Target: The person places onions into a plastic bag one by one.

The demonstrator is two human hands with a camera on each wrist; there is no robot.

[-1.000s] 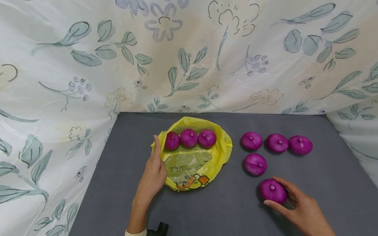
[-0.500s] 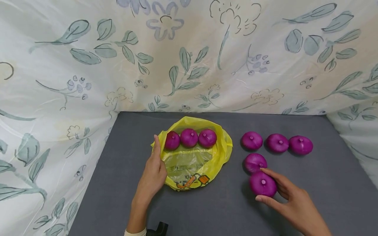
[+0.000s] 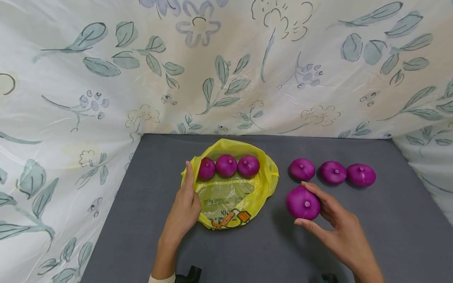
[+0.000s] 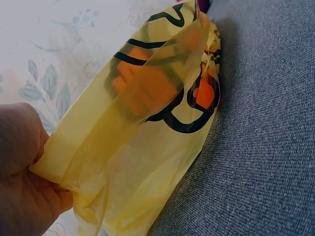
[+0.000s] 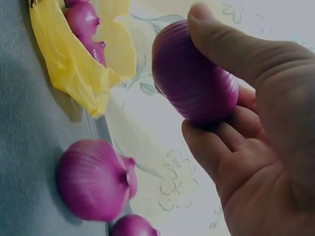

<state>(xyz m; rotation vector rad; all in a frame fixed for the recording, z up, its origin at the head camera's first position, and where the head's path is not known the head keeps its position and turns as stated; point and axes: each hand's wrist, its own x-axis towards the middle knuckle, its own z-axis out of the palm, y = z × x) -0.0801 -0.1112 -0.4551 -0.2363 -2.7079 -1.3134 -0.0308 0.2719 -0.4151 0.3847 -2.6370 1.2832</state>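
A purple-red onion (image 3: 302, 202) is held between the thumb and fingers of my right hand (image 3: 342, 232). Its shadow falls apart from it on the grey surface, and the right wrist view shows the onion (image 5: 192, 78) raised. My left hand (image 3: 182, 210) pinches the left edge of a yellow plastic bag (image 3: 270, 175), which lies with its mouth wide. Three onions (image 3: 226, 165) sit in a row inside the bag. In the left wrist view, thumb and fingers grip the thin bag film (image 4: 142, 152).
To the right of the bag, three onions (image 3: 332, 172) stand in a row at the back. A nearer onion (image 5: 93, 179) shows in the right wrist view; in the head view the held one covers it. A floral cloth (image 3: 226, 86) hangs behind the grey table (image 3: 247, 259).
My right hand has lifted the nearest onion and carried it left and away from me, over the spot of another onion. The left hand and bag have stayed in place.
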